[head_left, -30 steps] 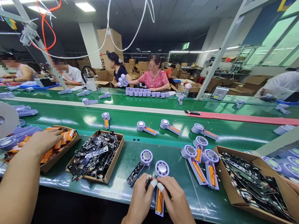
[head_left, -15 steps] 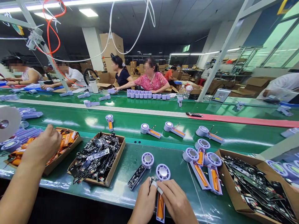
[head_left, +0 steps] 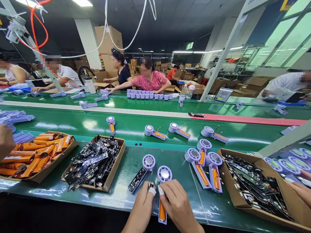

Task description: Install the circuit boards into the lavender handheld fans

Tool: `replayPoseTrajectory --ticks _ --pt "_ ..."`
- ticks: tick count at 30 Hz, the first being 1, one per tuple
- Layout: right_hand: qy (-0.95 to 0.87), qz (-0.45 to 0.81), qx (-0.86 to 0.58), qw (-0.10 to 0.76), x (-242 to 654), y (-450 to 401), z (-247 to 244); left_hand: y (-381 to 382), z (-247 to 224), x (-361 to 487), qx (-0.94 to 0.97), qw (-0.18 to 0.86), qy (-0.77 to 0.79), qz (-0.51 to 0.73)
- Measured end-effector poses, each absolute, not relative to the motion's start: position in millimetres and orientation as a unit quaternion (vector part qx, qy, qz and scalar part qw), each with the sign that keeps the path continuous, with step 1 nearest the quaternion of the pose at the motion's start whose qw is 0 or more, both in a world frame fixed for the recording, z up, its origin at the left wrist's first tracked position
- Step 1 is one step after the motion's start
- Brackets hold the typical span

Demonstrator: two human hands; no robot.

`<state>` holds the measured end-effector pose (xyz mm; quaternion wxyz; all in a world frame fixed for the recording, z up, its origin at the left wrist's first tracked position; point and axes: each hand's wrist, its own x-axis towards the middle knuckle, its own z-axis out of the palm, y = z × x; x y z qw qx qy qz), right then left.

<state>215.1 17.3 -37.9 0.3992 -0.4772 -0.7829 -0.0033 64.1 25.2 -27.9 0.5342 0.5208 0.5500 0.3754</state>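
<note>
A purple fan unit [head_left: 164,174] with a round silver centre lies at the table's front, an orange battery [head_left: 162,212] in its handle. My left hand [head_left: 143,202] is closed on a small dark part [head_left: 151,185], just left of this handle. My right hand [head_left: 177,200] is closed over the handle's upper part; its fingertips are pressed together, and what they pinch is hidden. White coverings show on fingers of both hands. Up and left, another fan unit [head_left: 148,162] lies with a black circuit board [head_left: 137,179] along its handle.
Boxes of circuit boards stand left [head_left: 113,174] and right [head_left: 230,194]; a box of orange batteries [head_left: 45,173] is farther left. Three fan units [head_left: 204,144] cluster at right. Others lie on the green belt [head_left: 128,129]. Another person's hands show at both edges; several people work beyond.
The view has shifted slightly. My hands have drawn a little apart, the left one with the dark part. The other person's hand at left has moved away from the battery box; a hand appears at right.
</note>
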Motion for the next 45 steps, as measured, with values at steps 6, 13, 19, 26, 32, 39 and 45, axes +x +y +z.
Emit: replayPoseTrajectory --ticks 6,13,19,26,32,39,45 --pt "-0.769 -0.028 -0.488 0.412 209 17 -32 23 -26 66 0.631 0.460 0.518 0.349" --pt "-0.757 -0.015 -0.518 0.398 205 16 -35 21 -34 68 0.681 0.388 0.515 0.348" --pt "-0.754 0.005 -0.527 0.392 202 14 -35 18 -38 68 0.670 0.385 0.523 0.359" --pt "-0.746 0.003 -0.555 0.369 200 14 -33 17 -37 67 0.710 0.368 0.495 0.341" --pt "-0.748 -0.022 -0.574 0.332 197 12 -30 19 -45 60 0.774 0.298 0.484 0.279" --pt "-0.769 -0.016 -0.555 0.316 198 8 -29 18 -36 56 0.753 0.359 0.454 0.315" --pt "-0.778 0.029 -0.542 0.317 205 7 -26 18 -36 55 0.716 0.418 0.452 0.330"
